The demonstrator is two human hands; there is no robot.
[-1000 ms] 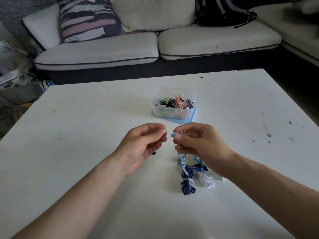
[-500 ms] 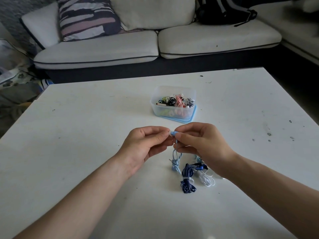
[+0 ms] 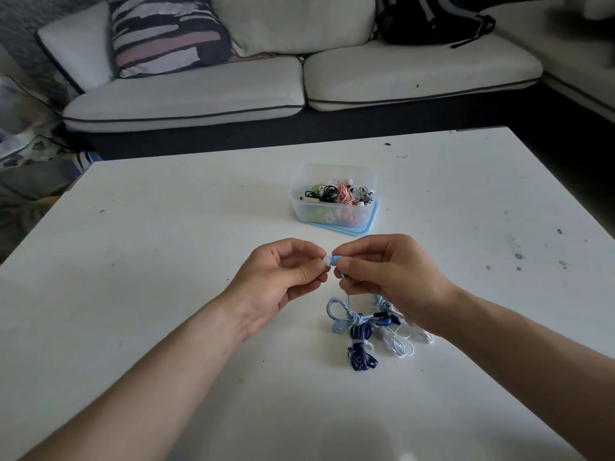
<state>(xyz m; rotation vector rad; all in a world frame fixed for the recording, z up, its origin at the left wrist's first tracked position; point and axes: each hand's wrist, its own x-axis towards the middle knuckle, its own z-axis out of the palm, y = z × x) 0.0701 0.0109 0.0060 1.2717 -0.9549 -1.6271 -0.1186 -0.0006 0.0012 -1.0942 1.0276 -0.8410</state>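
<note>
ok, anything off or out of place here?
Minor only: the clear plastic box sits off-centre on its flat blue lid, which juts out front and right. Dark specks dot the right side of the white table.

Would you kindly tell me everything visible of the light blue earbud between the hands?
The earbud is small, light blue and plastic-looking, with a pale tip pointing left. It lies level above the table. The right hand pinches its body; the left hand pinches the tip. Its thin blue cable hangs down to a knotted coil on the table.
</note>
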